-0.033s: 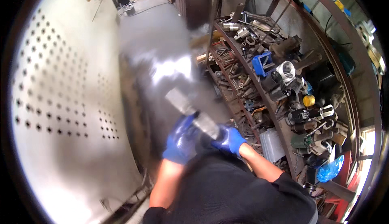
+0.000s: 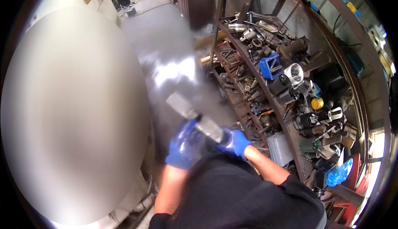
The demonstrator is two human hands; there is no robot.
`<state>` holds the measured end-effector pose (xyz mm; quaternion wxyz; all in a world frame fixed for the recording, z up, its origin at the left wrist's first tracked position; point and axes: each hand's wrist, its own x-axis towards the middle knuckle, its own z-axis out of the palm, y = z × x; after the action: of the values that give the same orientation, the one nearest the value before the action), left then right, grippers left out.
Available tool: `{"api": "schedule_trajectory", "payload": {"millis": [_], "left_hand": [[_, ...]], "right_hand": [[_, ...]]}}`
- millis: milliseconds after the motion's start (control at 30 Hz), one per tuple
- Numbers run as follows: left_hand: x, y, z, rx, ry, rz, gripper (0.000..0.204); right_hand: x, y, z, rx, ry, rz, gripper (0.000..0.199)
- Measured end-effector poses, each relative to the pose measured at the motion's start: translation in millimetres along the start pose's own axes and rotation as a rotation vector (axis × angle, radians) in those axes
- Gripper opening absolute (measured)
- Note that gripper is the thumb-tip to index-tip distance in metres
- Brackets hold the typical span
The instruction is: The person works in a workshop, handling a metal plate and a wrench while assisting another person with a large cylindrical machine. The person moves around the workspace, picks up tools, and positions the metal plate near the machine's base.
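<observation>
Held in front of my body is a long, flat-sided metal piece (image 2: 180, 104), silver-grey with a dark narrow middle. My left hand (image 2: 184, 143), in a blue glove, closes on its left side around the middle. At the near end, my right hand (image 2: 234, 143), also in a blue glove, grips the metal piece. The far end of it points up and to the left, over the grey floor. Its exact kind cannot be made out, as motion smears it and my gloves cover parts.
On the right stands a brown metal rack (image 2: 265, 89) crowded with metal tool parts, a blue plastic bin (image 2: 270, 66) and a clear plastic box (image 2: 280, 148). A large pale blur (image 2: 74, 117) hides the left side. A dark cabinet (image 2: 196, 3) stands farther ahead.
The metal piece's far end has shifted slightly left. Both hands keep their hold. A blurred oval now covers the perforated white panel on the left.
</observation>
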<state>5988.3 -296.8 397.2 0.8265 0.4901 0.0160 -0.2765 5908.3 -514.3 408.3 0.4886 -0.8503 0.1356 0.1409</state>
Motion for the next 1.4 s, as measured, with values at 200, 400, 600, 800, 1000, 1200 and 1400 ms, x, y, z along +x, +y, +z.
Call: {"api": "schedule_trajectory", "payload": {"millis": [200,400,600,800,1000,1200,1400], "left_hand": [[135.1,60.0,-58.0,0.249,0.014,0.019,0.034],[263.8,144.4,-69.1,0.572,0.15,0.271,0.037],[373.8,206.2,-107.0,-0.387,0.347,-0.055,0.037],[521.2,251.4,-134.4,-0.529,0.352,-0.164,0.039],[675.9,298.0,-136.5,-0.109,0.08,0.011,0.05],[807.2,386.3,-111.2,0.074,-0.157,-0.057,0.042],[931.3,474.4,-89.3,0.321,-0.287,-0.091,0.04]], "right_hand": [[157.7,-40.2,-19.2,-0.081,-0.105,-0.043,0.069],[318.3,-88.3,-32.7,-0.041,-0.126,-0.182,0.077],[444.1,-163.4,-59.5,-0.128,-0.172,-0.188,0.077],[575.6,-215.0,-89.7,-0.277,-0.115,-0.155,0.082],[719.7,-221.8,-109.8,-0.357,0.042,-0.046,0.089],[831.9,-215.4,-149.2,-0.008,0.274,0.014,0.082],[932.6,-213.9,-196.6,0.267,0.425,0.159,0.073]]}}
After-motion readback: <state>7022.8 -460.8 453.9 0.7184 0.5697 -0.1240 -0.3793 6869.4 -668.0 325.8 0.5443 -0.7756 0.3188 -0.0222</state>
